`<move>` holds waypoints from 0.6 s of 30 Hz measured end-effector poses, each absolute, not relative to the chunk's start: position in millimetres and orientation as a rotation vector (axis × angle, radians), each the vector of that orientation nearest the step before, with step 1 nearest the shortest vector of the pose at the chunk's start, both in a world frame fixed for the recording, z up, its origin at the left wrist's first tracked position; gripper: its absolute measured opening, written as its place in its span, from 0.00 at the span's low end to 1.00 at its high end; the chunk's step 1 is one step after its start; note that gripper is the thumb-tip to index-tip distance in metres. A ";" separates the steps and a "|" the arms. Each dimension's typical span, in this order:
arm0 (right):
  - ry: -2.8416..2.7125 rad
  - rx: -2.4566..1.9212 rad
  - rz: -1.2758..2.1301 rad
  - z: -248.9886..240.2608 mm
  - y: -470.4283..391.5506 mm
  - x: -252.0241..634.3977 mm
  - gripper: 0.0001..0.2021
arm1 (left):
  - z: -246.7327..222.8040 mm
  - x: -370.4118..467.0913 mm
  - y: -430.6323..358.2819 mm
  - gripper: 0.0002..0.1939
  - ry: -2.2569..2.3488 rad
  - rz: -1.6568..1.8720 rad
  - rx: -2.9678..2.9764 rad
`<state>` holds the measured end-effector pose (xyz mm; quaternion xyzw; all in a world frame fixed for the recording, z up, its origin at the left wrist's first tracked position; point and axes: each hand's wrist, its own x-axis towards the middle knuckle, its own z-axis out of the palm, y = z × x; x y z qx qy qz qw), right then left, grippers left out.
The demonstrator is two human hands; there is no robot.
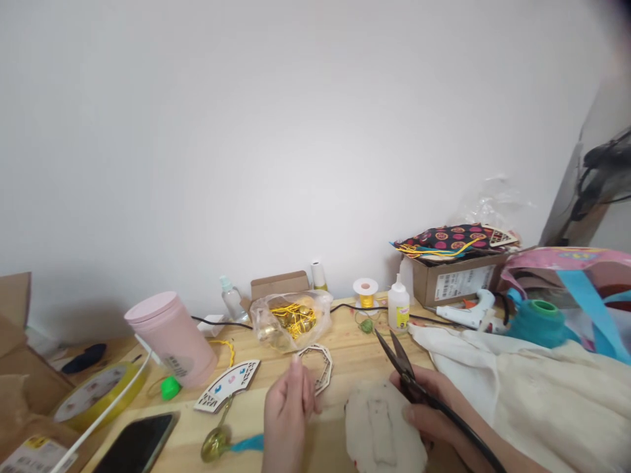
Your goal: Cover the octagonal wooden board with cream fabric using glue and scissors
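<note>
My right hand [434, 407] holds black scissors [407, 374], their blades slightly apart and pointing up and left. Its thumb rests at the edge of a pale rounded fabric piece [384, 430] with a rectangular outline on it. My left hand [292, 401] is closed in a pinch just left of that piece; whatever lies between its fingers is too small to make out. Behind this hand is an octagonal cut-out frame [323, 368]. A fan-shaped piece [227, 386] and a gold bell [215, 444] with a blue strip [248, 443] lie to the left.
A pink cup [172, 338], yellow tape [101, 394] and phone [138, 443] are at left. Behind are a bag of bells [293, 322], a thread spool [365, 292] and a glue bottle [399, 305]. White cloth [493, 374], a glue gun [466, 312] and a filled box [456, 279] stand right.
</note>
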<state>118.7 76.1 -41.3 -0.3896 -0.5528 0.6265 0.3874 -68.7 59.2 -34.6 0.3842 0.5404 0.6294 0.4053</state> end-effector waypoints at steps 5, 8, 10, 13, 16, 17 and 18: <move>-1.425 -0.921 1.609 -46.2 79.4 116.3 0.16 | -42.9 -42.3 54.9 0.23 1.168 1.505 0.885; -1.420 -0.922 1.548 -46.3 80.4 116.2 0.19 | -49.9 -26.9 50.7 0.28 1.161 1.363 0.887; -1.444 -0.938 1.491 -45.9 80.1 116.0 0.18 | -52.5 -24.1 49.4 0.26 1.148 1.287 0.844; -1.472 -0.939 1.426 -46.4 79.8 114.9 0.15 | -52.7 -26.4 50.2 0.27 1.152 1.264 0.790; -1.477 -0.929 1.401 -49.4 80.8 113.8 0.13 | -51.0 -27.0 51.8 0.26 1.200 1.290 0.777; -1.482 -0.923 1.400 -50.9 81.3 113.7 0.13 | -50.3 -26.2 52.0 0.26 1.208 1.313 0.785; -1.487 -0.910 1.409 -52.5 81.9 113.8 0.13 | -49.7 -25.4 52.3 0.26 1.209 1.345 0.795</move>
